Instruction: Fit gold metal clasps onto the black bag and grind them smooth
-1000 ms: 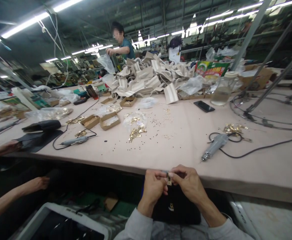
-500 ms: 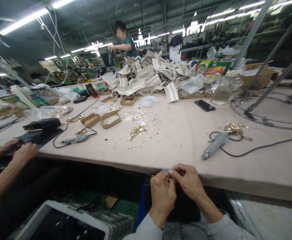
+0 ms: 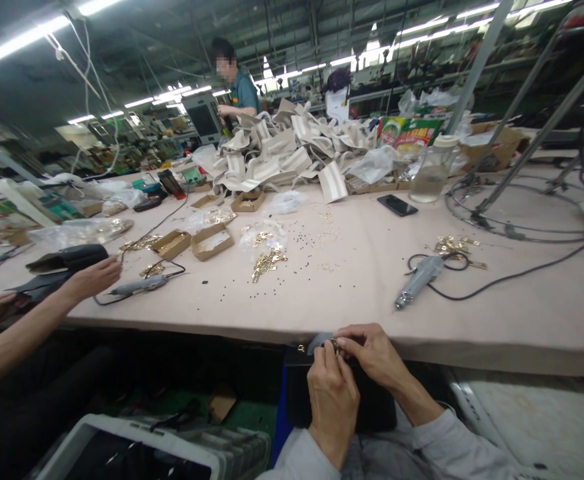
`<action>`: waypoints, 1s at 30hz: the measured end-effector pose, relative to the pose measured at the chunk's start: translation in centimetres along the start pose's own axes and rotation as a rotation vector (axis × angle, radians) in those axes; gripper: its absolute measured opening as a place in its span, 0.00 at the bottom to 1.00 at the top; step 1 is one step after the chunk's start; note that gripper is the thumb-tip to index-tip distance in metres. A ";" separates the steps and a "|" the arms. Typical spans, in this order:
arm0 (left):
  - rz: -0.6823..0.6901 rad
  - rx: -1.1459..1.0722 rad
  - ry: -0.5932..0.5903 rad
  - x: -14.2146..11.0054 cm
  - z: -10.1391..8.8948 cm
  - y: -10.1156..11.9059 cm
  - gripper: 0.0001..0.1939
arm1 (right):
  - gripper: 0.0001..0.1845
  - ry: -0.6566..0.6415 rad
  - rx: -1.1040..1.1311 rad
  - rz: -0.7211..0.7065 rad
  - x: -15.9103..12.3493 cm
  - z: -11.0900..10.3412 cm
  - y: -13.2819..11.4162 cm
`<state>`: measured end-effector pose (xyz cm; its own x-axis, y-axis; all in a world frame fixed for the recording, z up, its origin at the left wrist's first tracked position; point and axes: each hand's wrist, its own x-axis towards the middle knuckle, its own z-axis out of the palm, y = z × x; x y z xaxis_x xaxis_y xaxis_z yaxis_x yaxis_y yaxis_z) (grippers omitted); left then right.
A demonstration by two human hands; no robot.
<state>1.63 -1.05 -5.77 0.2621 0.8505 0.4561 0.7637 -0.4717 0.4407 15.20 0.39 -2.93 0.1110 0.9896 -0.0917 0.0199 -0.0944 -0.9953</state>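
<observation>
At the table's front edge, my left hand (image 3: 334, 393) and my right hand (image 3: 378, 352) come together over a black item (image 3: 372, 408) on my lap. Both pinch a small gold metal clasp (image 3: 337, 345), partly hidden by the fingers. A bluish-grey flap (image 3: 319, 342) shows just behind my left fingertips. Another small gold fitting (image 3: 301, 348) is on the left, at the edge of the black item. On the table beyond my right hand lies a grey electric screwdriver (image 3: 419, 283), its cord running right.
Gold fittings (image 3: 269, 261) and tiny dark bits are scattered mid-table, beside small cardboard boxes (image 3: 213, 243). A phone (image 3: 397, 205), a jar (image 3: 429, 175) and a wire stand (image 3: 517, 230) are to the right. A co-worker's hand (image 3: 92, 277) reaches over the left side.
My left fingers have shifted on the clasp, and my left hand sits a little further right. The view has shifted slightly. A co-worker's hand at left has lifted away from a black piece.
</observation>
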 end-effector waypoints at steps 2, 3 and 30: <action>0.006 0.005 0.000 0.0 0.0 -0.1 0.15 | 0.14 -0.009 -0.015 -0.018 -0.1 -0.1 -0.2; 0.008 0.008 0.002 0.1 -0.1 -0.1 0.15 | 0.13 -0.004 -0.028 -0.029 -0.2 -0.2 -0.3; -0.030 -0.194 -0.030 0.4 -0.9 -0.4 0.16 | 0.13 0.043 0.023 0.004 -0.1 0.2 0.3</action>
<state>0.82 -0.74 -5.06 0.2604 0.8700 0.4186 0.6446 -0.4794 0.5955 14.96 0.34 -3.19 0.1537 0.9835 -0.0950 -0.0031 -0.0956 -0.9954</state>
